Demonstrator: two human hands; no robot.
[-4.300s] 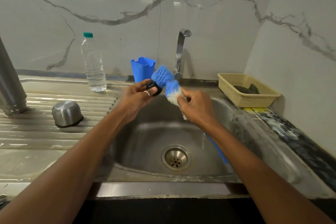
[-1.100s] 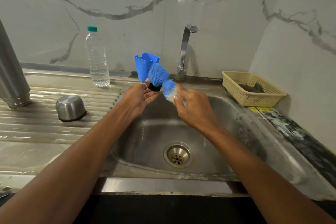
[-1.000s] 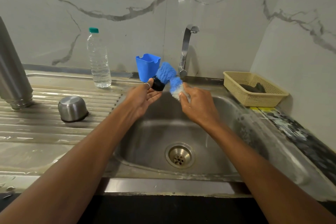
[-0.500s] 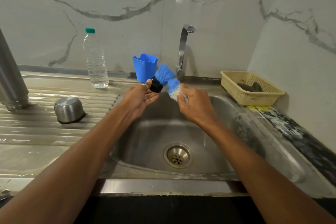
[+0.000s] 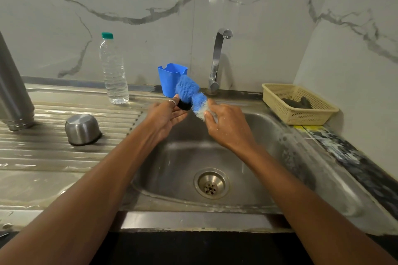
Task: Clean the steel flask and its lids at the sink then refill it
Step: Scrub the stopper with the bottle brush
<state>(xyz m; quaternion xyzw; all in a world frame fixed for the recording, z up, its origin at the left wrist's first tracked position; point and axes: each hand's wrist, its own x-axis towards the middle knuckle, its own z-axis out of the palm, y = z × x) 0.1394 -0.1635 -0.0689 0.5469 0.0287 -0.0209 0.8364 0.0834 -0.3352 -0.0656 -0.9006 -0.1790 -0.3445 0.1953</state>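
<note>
Pinching the black lid (image 5: pixel 184 105) with the left hand (image 5: pixel 167 117), centre frame over the sink (image 5: pixel 269 157); gripping the blue brush (image 5: pixel 187 89) with the right hand (image 5: pixel 229 130), bristles against it. Flask (image 5: pixel 13 92) standing far left.

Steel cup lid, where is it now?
Head view, left side: the steel cup lid sits mouth-down on the drainboard, between the steel flask and the sink basin.

Your left grip (image 5: pixel 167 117) has uncurled: the black lid (image 5: pixel 184 105), wrapped before, is now pinched at its fingertips beyond the open palm.
</note>
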